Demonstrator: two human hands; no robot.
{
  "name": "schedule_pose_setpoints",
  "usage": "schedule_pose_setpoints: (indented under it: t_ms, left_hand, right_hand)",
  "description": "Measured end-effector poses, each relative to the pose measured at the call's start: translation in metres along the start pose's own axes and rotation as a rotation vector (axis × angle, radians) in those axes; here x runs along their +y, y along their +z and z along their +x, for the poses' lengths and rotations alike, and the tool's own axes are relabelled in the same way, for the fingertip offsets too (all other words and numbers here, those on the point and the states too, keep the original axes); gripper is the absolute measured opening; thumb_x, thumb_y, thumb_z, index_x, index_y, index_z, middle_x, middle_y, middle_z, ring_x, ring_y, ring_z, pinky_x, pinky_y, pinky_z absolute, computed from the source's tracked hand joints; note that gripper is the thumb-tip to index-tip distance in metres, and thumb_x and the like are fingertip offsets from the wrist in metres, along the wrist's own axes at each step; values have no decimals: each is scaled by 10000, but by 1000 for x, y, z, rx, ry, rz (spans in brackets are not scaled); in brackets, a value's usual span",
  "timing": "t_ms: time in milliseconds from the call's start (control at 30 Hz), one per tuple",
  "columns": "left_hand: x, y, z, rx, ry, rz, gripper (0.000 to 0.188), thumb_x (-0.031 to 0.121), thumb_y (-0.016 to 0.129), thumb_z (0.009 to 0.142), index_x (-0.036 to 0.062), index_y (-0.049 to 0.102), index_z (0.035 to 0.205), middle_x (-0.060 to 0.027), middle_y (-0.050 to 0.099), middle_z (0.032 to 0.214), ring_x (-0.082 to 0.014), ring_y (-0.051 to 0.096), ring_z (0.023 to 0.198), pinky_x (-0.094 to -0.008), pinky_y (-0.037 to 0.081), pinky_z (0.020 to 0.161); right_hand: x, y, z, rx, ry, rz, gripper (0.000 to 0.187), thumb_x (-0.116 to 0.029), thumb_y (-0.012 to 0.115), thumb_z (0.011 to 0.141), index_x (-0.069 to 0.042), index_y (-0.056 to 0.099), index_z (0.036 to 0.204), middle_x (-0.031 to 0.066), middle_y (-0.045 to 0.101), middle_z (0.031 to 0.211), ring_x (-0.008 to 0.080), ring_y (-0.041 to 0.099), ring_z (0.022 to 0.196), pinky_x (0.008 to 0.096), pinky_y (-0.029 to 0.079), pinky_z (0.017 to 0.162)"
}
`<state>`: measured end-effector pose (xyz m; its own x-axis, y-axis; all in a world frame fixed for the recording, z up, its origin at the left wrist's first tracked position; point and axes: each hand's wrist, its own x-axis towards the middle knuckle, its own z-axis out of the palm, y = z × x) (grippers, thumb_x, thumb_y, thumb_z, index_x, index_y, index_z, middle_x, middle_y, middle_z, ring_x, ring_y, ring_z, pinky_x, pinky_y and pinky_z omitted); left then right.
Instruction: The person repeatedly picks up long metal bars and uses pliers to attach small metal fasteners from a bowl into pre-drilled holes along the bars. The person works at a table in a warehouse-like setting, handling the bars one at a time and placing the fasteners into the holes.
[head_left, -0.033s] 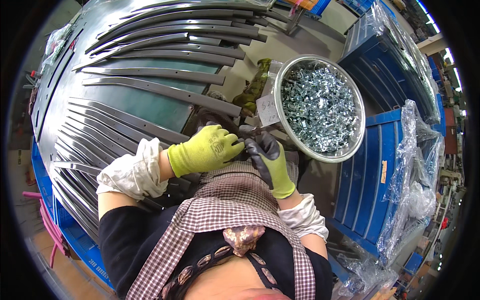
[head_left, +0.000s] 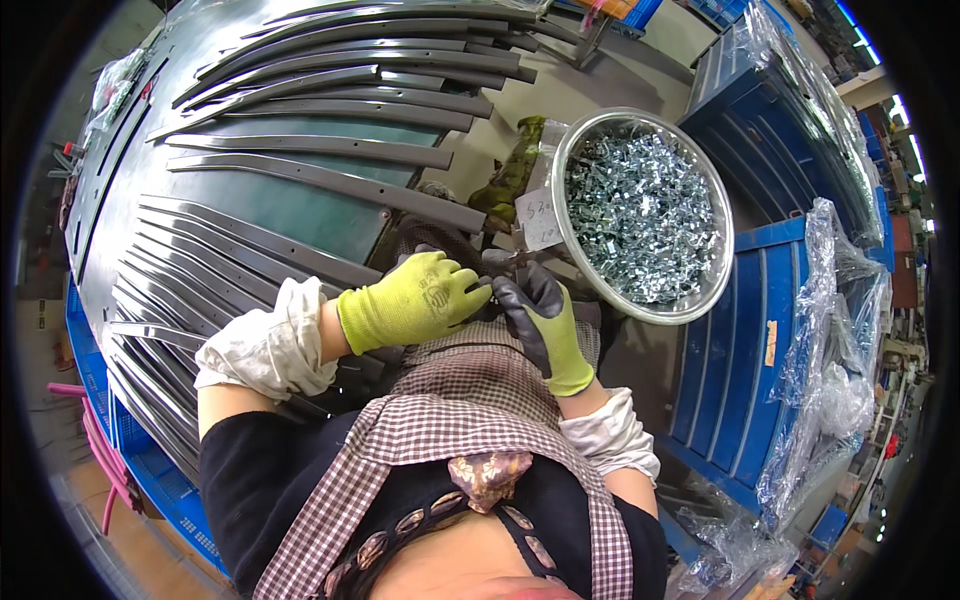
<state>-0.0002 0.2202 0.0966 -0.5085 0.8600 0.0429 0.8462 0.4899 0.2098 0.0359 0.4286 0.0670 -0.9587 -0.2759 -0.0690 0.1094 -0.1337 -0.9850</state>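
Note:
My left hand [head_left: 412,303], in a yellow-green glove, is closed, with its fingertips close to those of my right hand. The right hand [head_left: 543,322] wears a yellow-green glove with a dark palm, its thumb and fingers bent in a pinch. What lies between the fingers is too small and dark to make out. To the right stands a round metal bowl [head_left: 727,220] full of small shiny metal clips [head_left: 640,215]. Long, dark, curved strips [head_left: 330,183] with small holes lie in rows across the table [head_left: 320,222] on the left.
A white handwritten card [head_left: 536,216] hangs by the bowl's left side, next to a patterned green cloth [head_left: 515,180]. Blue crates [head_left: 735,350] with clear plastic wrap [head_left: 820,380] stand at the right. Pink tubing [head_left: 98,450] and a blue plastic basket [head_left: 175,500] are at the lower left.

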Motion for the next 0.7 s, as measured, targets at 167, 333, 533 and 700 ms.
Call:
schedule_pose_setpoints:
  t_ms: [167, 333, 533, 700]
  left_hand:
    - [-5, -2, -3, 81, 82, -22, 412, 254, 770, 682, 147, 708, 1075, -62, 603, 992, -246, 621, 884, -397, 509, 777]
    - [-9, 3, -7, 80, 120, -39, 391, 250, 770, 675, 163, 724, 1053, -55, 605, 1010, -235, 615, 870, -391, 505, 768]
    - [-25, -4, -5, 35, 110, -103, 408, 259, 748, 742, 169, 690, 1135, -61, 625, 1046, -241, 627, 930, -393, 508, 832]
    - [-86, -8, -4, 216, -132, -12, 694, 213, 856, 586, 80, 632, 1230, -132, 625, 1213, -346, 586, 1150, -468, 443, 1031]
  right_hand:
    - [9, -13, 4, -150, 20, -80, 570, -144, 781, 837, 17, 555, 1336, 16, 650, 932, 68, 560, 786, 228, 491, 705]
    - [5, -18, 9, -222, 0, -458, 519, -224, 900, 689, 16, 668, 1086, 71, 700, 880, 87, 607, 790, 280, 517, 717]
    - [24, -19, 14, -141, 28, -220, 489, -221, 905, 670, 18, 679, 1031, 98, 720, 877, 146, 663, 771, 302, 526, 723]
    - [43, -38, 38, 69, -126, -545, 494, -275, 894, 700, 13, 690, 1045, 108, 734, 861, 155, 678, 710, 288, 524, 677]
